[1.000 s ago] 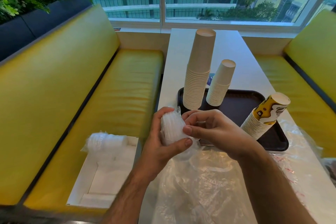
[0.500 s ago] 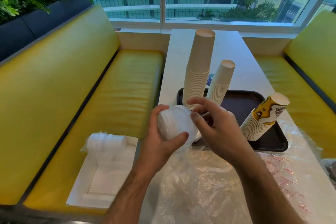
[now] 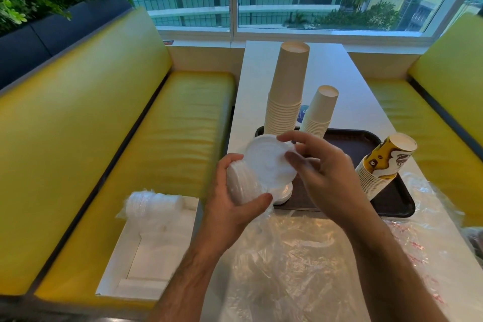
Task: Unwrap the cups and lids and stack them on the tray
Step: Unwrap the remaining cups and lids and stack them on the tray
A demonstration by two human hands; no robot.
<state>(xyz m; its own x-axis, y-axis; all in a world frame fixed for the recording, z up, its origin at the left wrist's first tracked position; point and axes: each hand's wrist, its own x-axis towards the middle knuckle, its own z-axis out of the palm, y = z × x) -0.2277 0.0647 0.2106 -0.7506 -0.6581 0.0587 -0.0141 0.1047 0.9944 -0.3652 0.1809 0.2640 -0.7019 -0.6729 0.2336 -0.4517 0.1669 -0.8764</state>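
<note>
Head view, read left to right. On the yellow bench seat (image 3: 162, 138) an open white box (image 3: 151, 251) carries a wrapped sleeve of lids (image 3: 154, 204), not yet opened. The left hand (image 3: 235, 206) grips a short stack of white lids (image 3: 243, 185) edge-on, thumb below and fingers curled behind. One lid (image 3: 266, 162) is tilted off the front of that stack, its face toward the camera; the right hand (image 3: 321, 172) has its fingers narrowly curled at the lid's upper right rim, though motion blur leaves the exact contact unclear. Just below, a few lids (image 3: 283, 195) already lie on the near left corner of the dark tray (image 3: 392, 206). Behind stand a tall cup stack (image 3: 287, 91) and a shorter cup stack (image 3: 320, 112); a printed cup stack (image 3: 384, 165) leans at the tray's right. Loose clear wrap (image 3: 300, 264) covers the near counter (image 3: 347, 91).

The step in hand appears to be peeling lids off and setting them on the tray pile. Done well, the top lid is separated by its rim only, the left-hand stack is kept square, and the lid is lowered concentric onto the pile.

Compared with one second earlier, the stack has risen and turned, the right hand has moved from covering it to its upper rim, and one lid now stands clear.
</note>
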